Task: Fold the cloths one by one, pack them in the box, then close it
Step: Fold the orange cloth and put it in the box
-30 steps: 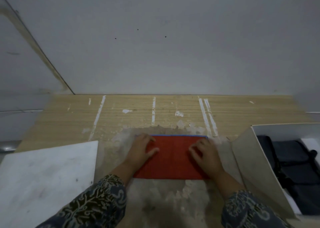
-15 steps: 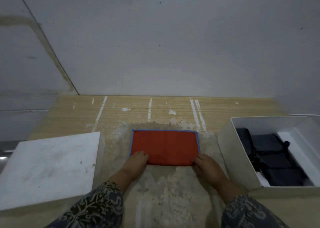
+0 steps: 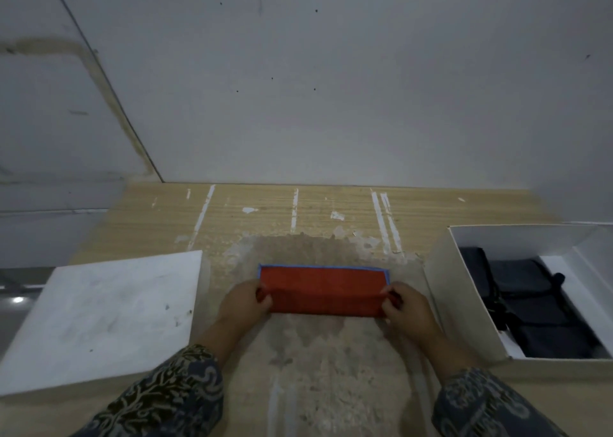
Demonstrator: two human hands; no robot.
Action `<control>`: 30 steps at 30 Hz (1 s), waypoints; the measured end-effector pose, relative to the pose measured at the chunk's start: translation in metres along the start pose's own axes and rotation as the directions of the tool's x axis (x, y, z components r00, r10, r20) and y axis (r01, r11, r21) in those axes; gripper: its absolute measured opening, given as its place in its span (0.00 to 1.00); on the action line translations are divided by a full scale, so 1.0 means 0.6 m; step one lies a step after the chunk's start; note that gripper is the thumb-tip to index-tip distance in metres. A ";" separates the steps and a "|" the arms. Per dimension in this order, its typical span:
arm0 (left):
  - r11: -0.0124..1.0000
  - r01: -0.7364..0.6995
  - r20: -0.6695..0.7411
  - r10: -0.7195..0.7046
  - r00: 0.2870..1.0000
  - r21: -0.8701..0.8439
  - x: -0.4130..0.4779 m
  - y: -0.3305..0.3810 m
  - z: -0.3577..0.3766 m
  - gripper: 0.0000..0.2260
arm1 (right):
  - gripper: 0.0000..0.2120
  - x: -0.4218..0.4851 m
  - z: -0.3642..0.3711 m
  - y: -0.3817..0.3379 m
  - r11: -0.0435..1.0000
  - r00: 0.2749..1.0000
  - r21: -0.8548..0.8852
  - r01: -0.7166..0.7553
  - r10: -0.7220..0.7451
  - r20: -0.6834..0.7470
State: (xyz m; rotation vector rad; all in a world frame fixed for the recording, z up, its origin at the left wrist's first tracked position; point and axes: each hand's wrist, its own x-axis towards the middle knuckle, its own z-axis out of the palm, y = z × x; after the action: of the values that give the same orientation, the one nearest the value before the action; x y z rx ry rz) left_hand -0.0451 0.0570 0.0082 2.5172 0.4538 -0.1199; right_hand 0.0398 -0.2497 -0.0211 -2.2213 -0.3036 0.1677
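A red cloth (image 3: 323, 292) with a thin blue edge is held between two hands on a worn wooden table (image 3: 252, 214). The left hand (image 3: 243, 302) is pinched on the cloth's near left corner and the right hand (image 3: 409, 307) on its near right corner. The near edge is lifted off the table while the far edge lies flat, so the grip at both corners appears meant to keep that edge straight as it is carried over for another fold.

Well to the right of the right hand, an open white box (image 3: 441, 284) is placed within easy reach. Dark folded cloths (image 3: 530, 304) are seen inside it, so packing seems partly done. To the left of the left hand, a flat white lid (image 3: 99, 317) is laid aside, presumably kept for closing the box.

The tabletop is pale wood, scraped bare under and beyond the hands and streaked with white paint lines. A plain grey wall (image 3: 331, 88) with a few dark specks is seen behind it. Patterned sleeves (image 3: 172, 393) are visible at the bottom.
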 end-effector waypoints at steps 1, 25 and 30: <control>0.995 0.042 -0.033 -0.045 0.998 -0.094 0.015 0.000 -0.005 0.08 | 0.08 0.015 0.000 -0.003 1.000 0.999 0.014 -0.026 0.027 -0.034; 0.924 0.351 0.062 -0.345 0.936 -0.151 0.103 0.008 0.001 0.20 | 0.34 0.026 0.182 -0.094 0.870 0.949 -0.459 0.181 -0.033 0.312; 0.797 0.467 0.252 -0.396 0.883 -0.382 0.108 0.008 -0.017 0.13 | 0.36 0.043 0.158 -0.115 0.928 0.910 -0.365 0.070 0.091 0.405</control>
State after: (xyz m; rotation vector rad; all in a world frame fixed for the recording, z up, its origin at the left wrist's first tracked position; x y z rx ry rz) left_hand 0.0173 0.0781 0.0076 1.9103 0.8835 -0.3545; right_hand 0.0324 -0.1300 -0.0256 -2.5522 -0.5985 0.6455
